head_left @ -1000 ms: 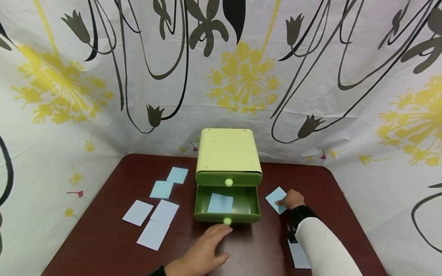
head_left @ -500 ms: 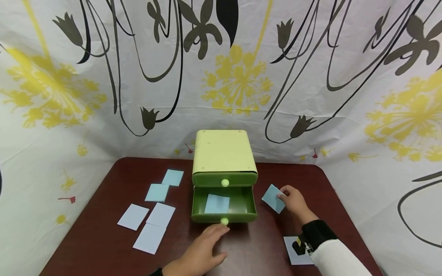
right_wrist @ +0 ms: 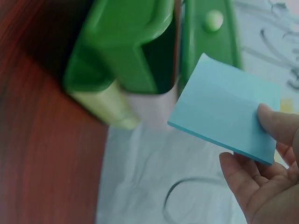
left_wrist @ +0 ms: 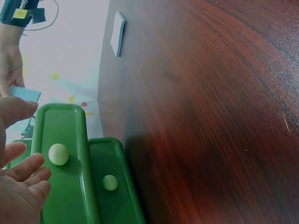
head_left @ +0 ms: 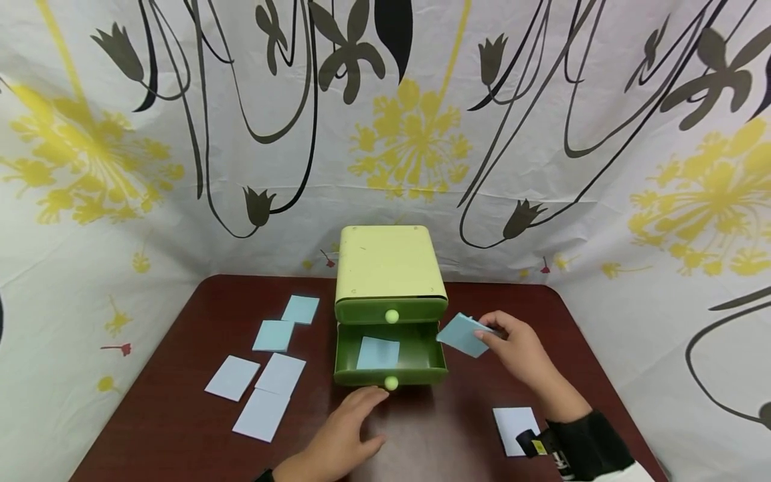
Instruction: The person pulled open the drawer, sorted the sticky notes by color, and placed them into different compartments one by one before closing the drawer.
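Observation:
My right hand (head_left: 519,351) pinches a light blue sticky note pad (head_left: 462,335) at one edge, thumb on top and fingers beneath. The pad is lifted and tilted, just right of the pulled-out lower drawer (head_left: 421,377) of a small green chest. In the right wrist view the pad (right_wrist: 224,107) shows as a thin square block. Inside that drawer lies another light blue pad (head_left: 378,353). My left hand (head_left: 337,435) is in front of the drawer's round knob (head_left: 391,383), fingers loosely extended; the left wrist view shows its fingers (left_wrist: 28,168) holding nothing.
The chest's pale yellow top (head_left: 390,264) and closed upper drawer (head_left: 361,312) stand at the table's back. Two blue pads (head_left: 274,336) and several whitish pads (head_left: 231,378) lie on the left. A whitish pad (head_left: 512,425) lies by my right wrist. A patterned cloth (head_left: 415,207) hangs behind.
My right hand has picked the blue pad up off the table and brought it left to the drawer's side. The left hand has drawn back slightly from the knob.

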`<state>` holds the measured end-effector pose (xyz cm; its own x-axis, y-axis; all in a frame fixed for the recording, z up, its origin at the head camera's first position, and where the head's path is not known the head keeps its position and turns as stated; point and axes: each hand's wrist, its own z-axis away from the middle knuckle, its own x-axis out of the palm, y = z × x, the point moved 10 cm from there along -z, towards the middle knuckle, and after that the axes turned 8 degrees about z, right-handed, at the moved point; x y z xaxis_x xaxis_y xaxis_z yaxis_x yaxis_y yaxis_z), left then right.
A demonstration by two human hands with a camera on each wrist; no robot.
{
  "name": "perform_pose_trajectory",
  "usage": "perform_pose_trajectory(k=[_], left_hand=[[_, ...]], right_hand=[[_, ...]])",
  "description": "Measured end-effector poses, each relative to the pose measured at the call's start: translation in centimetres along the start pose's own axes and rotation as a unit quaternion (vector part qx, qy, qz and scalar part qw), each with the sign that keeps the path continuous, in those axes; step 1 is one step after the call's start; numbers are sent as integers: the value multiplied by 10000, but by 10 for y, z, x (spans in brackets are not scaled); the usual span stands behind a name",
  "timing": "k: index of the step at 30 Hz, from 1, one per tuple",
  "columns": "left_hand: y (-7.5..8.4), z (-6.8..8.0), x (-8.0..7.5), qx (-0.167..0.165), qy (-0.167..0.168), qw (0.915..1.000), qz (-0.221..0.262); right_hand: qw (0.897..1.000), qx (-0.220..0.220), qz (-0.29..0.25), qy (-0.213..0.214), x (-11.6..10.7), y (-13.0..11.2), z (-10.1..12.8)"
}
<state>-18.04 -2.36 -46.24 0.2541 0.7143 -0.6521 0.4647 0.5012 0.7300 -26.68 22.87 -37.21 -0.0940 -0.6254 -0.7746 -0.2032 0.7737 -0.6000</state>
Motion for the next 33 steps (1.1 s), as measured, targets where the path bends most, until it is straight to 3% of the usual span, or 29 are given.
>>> perform_pose_trajectory(k=[4, 11, 20, 33], left_hand=[[-1, 2, -3, -45, 9, 10000, -9], [-3, 6, -7, -153, -53, 9998, 70], [-8, 11, -16, -260, 110, 9996, 55], [-15, 15, -25, -377, 243, 9990, 44]], right_hand=[[9994, -310, 29, -150, 14, -26, -2], [9953, -700, 227, -631, 61, -50, -11], [9923, -463, -103, -1145, 111, -59, -23], [9875, -348, 44, -1534, 136, -67, -29]])
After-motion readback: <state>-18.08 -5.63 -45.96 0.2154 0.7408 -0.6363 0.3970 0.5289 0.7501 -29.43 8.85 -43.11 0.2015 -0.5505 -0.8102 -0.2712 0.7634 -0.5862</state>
